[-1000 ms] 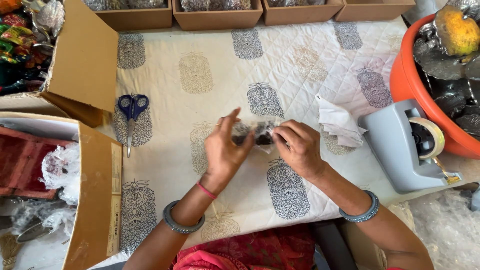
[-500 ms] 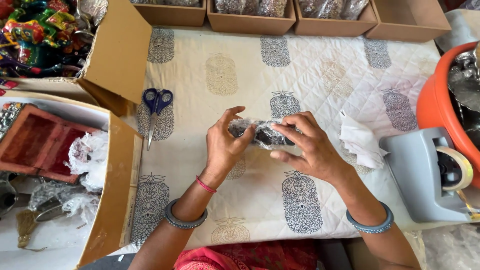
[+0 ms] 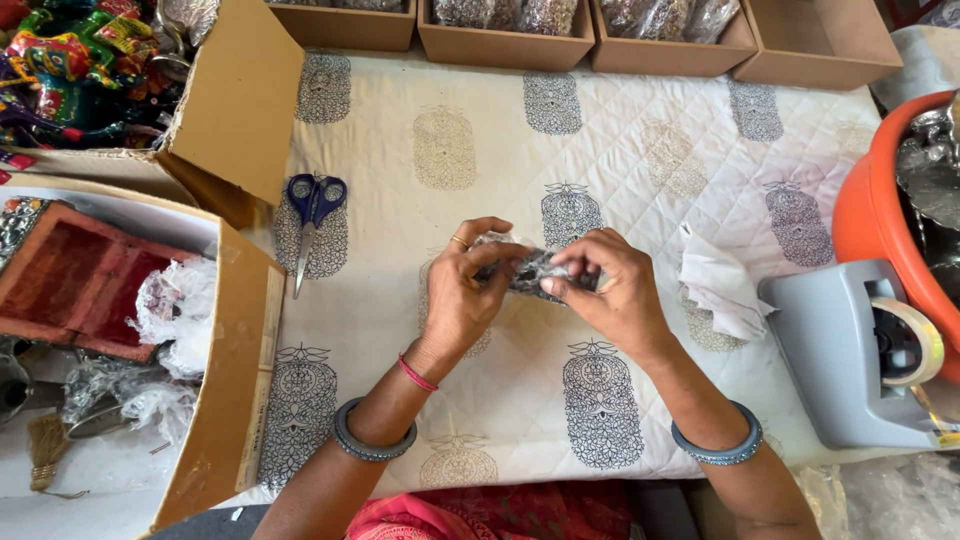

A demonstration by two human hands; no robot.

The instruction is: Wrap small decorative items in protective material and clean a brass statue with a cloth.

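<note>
Both my hands meet over the middle of a quilted cream cloth [image 3: 620, 150] printed with grey motifs. My left hand [image 3: 465, 295] and my right hand [image 3: 610, 285] grip the same small dark object wrapped in clear bubble wrap [image 3: 535, 270], fingers pinching it from each side. The object itself is mostly hidden by the wrap and my fingers. Grey bangles sit on both wrists, and a thin red band on the left one.
Blue-handled scissors [image 3: 312, 215] lie left of my hands. Crumpled white paper [image 3: 722, 285] and a grey tape dispenser [image 3: 860, 350] are at right, beside an orange tub [image 3: 870, 220]. Open cardboard boxes [image 3: 225, 330] stand at left; a row of boxes [image 3: 505, 40] lines the far edge.
The view has shifted, so the table sits further right and lower in frame. My hands stay closed on the wrapped object, with the fingers working it slightly.
</note>
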